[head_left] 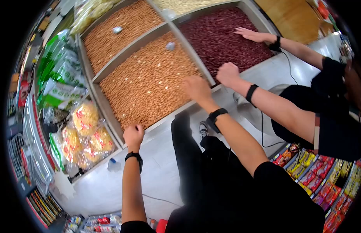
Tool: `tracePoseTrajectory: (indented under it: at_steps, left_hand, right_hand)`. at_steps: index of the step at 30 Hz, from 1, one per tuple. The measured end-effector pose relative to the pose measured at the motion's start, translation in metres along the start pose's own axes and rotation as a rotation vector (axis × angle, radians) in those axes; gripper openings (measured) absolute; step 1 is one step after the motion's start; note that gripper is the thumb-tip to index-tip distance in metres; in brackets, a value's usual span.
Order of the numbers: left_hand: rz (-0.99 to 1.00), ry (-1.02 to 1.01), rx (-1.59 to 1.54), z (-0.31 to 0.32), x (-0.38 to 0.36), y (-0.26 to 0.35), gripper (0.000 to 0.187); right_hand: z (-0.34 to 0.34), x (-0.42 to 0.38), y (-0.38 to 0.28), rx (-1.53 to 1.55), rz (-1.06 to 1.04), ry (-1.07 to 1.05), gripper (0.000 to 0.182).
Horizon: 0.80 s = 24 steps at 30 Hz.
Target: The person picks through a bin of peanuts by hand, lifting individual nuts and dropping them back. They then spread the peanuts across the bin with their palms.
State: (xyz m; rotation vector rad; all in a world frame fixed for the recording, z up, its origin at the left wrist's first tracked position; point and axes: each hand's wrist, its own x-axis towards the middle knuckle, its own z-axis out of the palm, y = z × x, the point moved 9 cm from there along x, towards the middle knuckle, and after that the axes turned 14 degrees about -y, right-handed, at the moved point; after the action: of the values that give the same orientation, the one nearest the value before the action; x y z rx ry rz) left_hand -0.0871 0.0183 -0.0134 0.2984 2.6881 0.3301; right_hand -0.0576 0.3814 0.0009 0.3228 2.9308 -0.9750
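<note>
A bin of light brown peanuts [149, 77] lies in front of me. My left hand [133, 136] is at the bin's near left corner, its fingers curled; whether anything is inside them is hidden. Over the near right part of the same bin is my right hand [198, 91], blurred, with its fingers hidden. A co-worker on the right has one closed hand [228, 74] at the near edge of the dark red beans [227, 39]. The co-worker's other hand [252, 35] is spread flat over those beans.
Another bin of brown peanuts [122, 31] adjoins at the upper left. Bagged yellow goods [86, 118] and green packages [62, 93] stand on the left. A wooden board [287, 19] is at the upper right, packaged snacks [316, 174] at the lower right. Cables hang beside the co-worker.
</note>
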Motion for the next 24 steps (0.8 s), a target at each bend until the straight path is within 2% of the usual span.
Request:
tracePoseTrajectory:
  at_steps: [2,3,6,8,10,17,21,24]
  left_hand:
    - [0.003,0.03,0.056,-0.009,-0.012,0.01,0.029]
    - [-0.013,-0.009,-0.053,0.032,0.001,0.018,0.029]
    - [-0.035,-0.001,-0.03,0.001,-0.002,-0.007,0.028]
    - [0.033,0.02,-0.026,0.002,-0.007,-0.001,0.027]
    - [0.012,0.003,-0.034,0.002,-0.005,-0.003,0.026]
    - [0.023,0.015,-0.039,0.002,-0.001,-0.004,0.023]
    - [0.024,0.051,-0.025,0.004,-0.006,-0.004,0.023]
    - [0.04,0.077,-0.033,0.0,-0.005,0.0,0.022]
  right_hand:
    - [-0.008,-0.007,0.006,0.037,0.062,0.014,0.019]
    - [-0.015,-0.009,0.026,-0.093,0.158,-0.034,0.021]
    - [0.004,0.004,0.007,-0.019,0.164,-0.034,0.025]
    - [0.011,0.002,0.006,-0.064,0.155,-0.111,0.025]
    - [0.017,0.006,0.006,-0.136,0.197,-0.222,0.026]
    - [0.03,0.014,0.015,-0.134,0.25,-0.318,0.028]
    - [0.032,0.012,0.018,-0.148,0.219,-0.299,0.025]
    - [0.028,0.011,0.018,-0.137,0.304,-0.325,0.016]
